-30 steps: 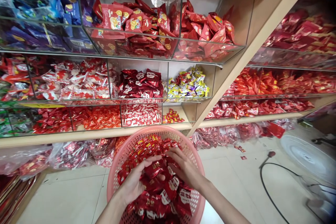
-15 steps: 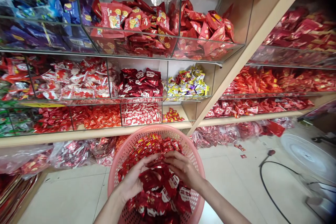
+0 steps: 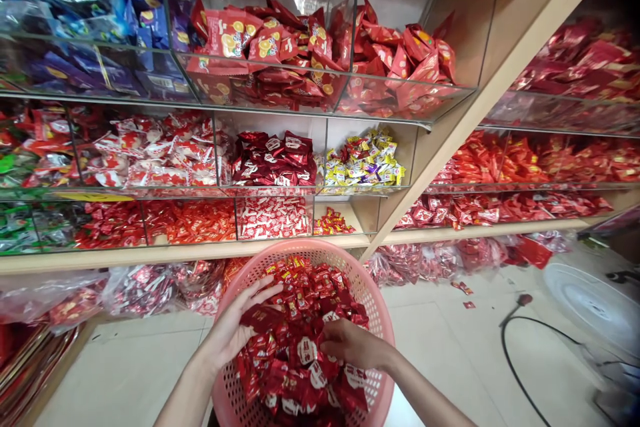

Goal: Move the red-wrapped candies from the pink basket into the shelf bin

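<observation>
A pink perforated plastic basket point(image 3: 379, 280) stands low in front of me. Dark red candy packets with white print point(image 3: 306, 351) lie heaped in its near half, and small red-and-yellow wrapped candies point(image 3: 300, 283) fill the far half. My left hand point(image 3: 235, 323) is at the basket's left side, fingers stretched and apart, with one dark red packet point(image 3: 261, 317) lying against its thumb side. Over the right part of the heap, my right hand point(image 3: 353, 343) has its fingers curled down on a dark red packet; the fingertips are partly hidden.
Shelves with clear-fronted bins hold orange-print red packets point(image 3: 270, 40), dark red packets point(image 3: 274, 159) and yellow-white candies point(image 3: 367, 159). Filled plastic bags point(image 3: 140, 290) line the floor below. On the right lie a black cable point(image 3: 505, 347), a round white lid-like disc point(image 3: 583, 297) and stray candies point(image 3: 463, 287).
My hands have moved apart from over the basket's middle: the left went left and spread, the right came down onto the packets. Packets between them have dropped onto the heap.
</observation>
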Tool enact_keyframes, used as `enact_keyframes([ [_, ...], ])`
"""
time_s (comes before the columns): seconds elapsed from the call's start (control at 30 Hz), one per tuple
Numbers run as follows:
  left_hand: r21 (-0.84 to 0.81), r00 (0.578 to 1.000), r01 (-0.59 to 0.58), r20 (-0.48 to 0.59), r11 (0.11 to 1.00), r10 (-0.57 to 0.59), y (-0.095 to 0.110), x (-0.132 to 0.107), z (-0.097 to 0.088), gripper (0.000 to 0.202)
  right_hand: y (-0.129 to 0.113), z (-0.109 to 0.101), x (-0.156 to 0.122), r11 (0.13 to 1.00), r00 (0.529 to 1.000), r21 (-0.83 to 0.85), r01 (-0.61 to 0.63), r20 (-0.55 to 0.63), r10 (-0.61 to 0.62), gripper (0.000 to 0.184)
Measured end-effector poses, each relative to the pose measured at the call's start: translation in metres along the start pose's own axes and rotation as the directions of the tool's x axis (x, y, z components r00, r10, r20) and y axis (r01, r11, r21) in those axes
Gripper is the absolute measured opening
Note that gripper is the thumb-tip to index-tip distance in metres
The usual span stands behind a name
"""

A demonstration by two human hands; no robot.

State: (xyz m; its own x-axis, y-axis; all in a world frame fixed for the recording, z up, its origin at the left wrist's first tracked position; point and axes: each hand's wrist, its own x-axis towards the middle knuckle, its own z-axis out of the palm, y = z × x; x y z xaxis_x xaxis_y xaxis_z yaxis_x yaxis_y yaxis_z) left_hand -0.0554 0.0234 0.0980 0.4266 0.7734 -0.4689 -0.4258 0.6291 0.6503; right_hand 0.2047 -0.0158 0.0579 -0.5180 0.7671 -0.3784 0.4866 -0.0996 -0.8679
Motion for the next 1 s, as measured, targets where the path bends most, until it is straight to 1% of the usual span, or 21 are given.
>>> enact_keyframes([
  [0.1, -0.001, 1.0, -0.006, -0.009, 1.0, 0.006, -0.002, 0.0, 0.003, 0.046, 0.001, 0.004, 0.003, 0.996, 0.998, -0.06, -0.061, 0.013, 0.062, 0.015],
  [0.17, 0.005, 1.0, -0.012, -0.015, 1.0, 0.012, -0.003, -0.001, 0.006, 0.044, 0.001, 0.007, 0.005, 0.979, 0.991, -0.152, -0.134, -0.012, 0.134, 0.018],
  [0.23, 0.016, 1.0, -0.018, -0.019, 1.0, 0.019, -0.004, -0.003, 0.01, 0.043, -0.004, 0.009, 0.004, 0.929, 0.975, -0.31, -0.204, -0.152, 0.163, 0.018],
  [0.27, 0.021, 1.0, -0.018, -0.02, 1.0, 0.019, -0.004, -0.003, 0.013, 0.043, -0.008, 0.01, 0.003, 0.901, 0.962, -0.379, -0.213, -0.242, 0.126, 0.012],
  [0.3, 0.025, 1.0, -0.015, -0.02, 1.0, 0.016, -0.005, -0.004, 0.016, 0.043, -0.014, 0.01, 0.001, 0.884, 0.946, -0.426, -0.194, -0.32, 0.053, 0.006],
  [0.33, 0.028, 1.0, -0.01, -0.02, 1.0, 0.01, -0.005, -0.004, 0.019, 0.043, -0.022, 0.011, -0.001, 0.881, 0.928, -0.452, -0.14, -0.371, -0.043, 0.02],
  [0.37, 0.031, 1.0, -0.003, -0.022, 1.0, 0.004, -0.006, -0.003, 0.022, 0.043, -0.03, 0.011, -0.004, 0.884, 0.91, -0.465, -0.054, -0.387, -0.148, 0.036],
  [0.4, 0.036, 1.0, 0.001, -0.027, 0.999, 0.0, -0.006, -0.003, 0.026, 0.042, -0.039, 0.012, -0.006, 0.883, 0.894, -0.468, 0.05, -0.374, -0.249, 0.047],
  [0.43, 0.043, 0.999, 0.004, -0.035, 0.999, -0.002, -0.007, -0.002, 0.029, 0.042, -0.047, 0.013, -0.007, 0.87, 0.874, -0.468, 0.151, -0.347, -0.339, 0.053],
  [0.47, 0.052, 0.999, 0.007, -0.042, 0.999, -0.005, -0.009, -0.002, 0.032, 0.042, -0.054, 0.014, -0.007, 0.852, 0.854, -0.467, 0.237, -0.317, -0.412, 0.051],
  [0.5, 0.061, 0.999, 0.013, -0.049, 0.998, -0.01, -0.01, -0.001, 0.034, 0.041, -0.059, 0.015, -0.007, 0.835, 0.834, -0.455, 0.308, -0.293, -0.467, 0.044],
  [0.53, 0.067, 0.999, 0.02, -0.05, 0.998, -0.017, -0.011, -0.001, 0.036, 0.041, -0.062, 0.016, -0.005, 0.831, 0.817, -0.423, 0.362, -0.285, -0.502, 0.035],
  [0.57, 0.067, 0.999, 0.029, -0.043, 0.997, -0.027, -0.013, 0.0, 0.038, 0.042, -0.064, 0.017, -0.003, 0.84, 0.801, -0.372, 0.395, -0.309, -0.513, 0.028],
  [0.6, 0.058, 0.999, 0.042, -0.024, 0.997, -0.041, -0.014, 0.0, 0.038, 0.044, -0.064, 0.019, 0.0, 0.864, 0.789, -0.303, 0.403, -0.364, -0.495, 0.023],
  [0.63, 0.042, 0.998, 0.058, 0.006, 0.997, -0.058, -0.015, 0.0, 0.038, 0.046, -0.063, 0.02, 0.003, 0.895, 0.782, -0.216, 0.39, -0.436, -0.446, 0.022],
  [0.7, 0.003, 0.993, 0.093, 0.074, 0.996, -0.092, -0.017, 0.0, 0.037, 0.051, -0.06, 0.021, 0.009, 0.944, 0.785, -0.007, 0.331, -0.552, -0.279, 0.029],
  [0.73, -0.012, 0.989, 0.107, 0.101, 0.994, -0.105, -0.017, 0.0, 0.037, 0.053, -0.058, 0.021, 0.011, 0.948, 0.797, 0.096, 0.303, -0.571, -0.197, 0.032],
  [0.8, -0.023, 0.985, 0.12, 0.131, 0.992, -0.116, -0.017, 0.0, 0.036, 0.055, -0.056, 0.021, 0.013, 0.925, 0.833, 0.261, 0.277, -0.544, -0.096, 0.036],
  [0.9, 0.002, 0.985, 0.106, 0.134, 0.994, -0.105, -0.015, 0.0, 0.037, 0.055, -0.054, 0.02, 0.011, 0.892, 0.863, 0.365, 0.266, -0.502, -0.052, 0.038],
  [0.97, 0.05, 0.992, 0.079, 0.091, 0.996, -0.084, -0.015, 0.001, 0.036, 0.054, -0.052, 0.017, 0.008, 0.888, 0.873, 0.39, 0.245, -0.486, -0.028, 0.04],
  [1.0, 0.085, 0.997, 0.056, 0.046, 0.995, -0.06, -0.015, 0.002, 0.035, 0.053, -0.05, 0.014, 0.005, 0.889, 0.884, 0.398, 0.227, -0.466, -0.017, 0.04],
])
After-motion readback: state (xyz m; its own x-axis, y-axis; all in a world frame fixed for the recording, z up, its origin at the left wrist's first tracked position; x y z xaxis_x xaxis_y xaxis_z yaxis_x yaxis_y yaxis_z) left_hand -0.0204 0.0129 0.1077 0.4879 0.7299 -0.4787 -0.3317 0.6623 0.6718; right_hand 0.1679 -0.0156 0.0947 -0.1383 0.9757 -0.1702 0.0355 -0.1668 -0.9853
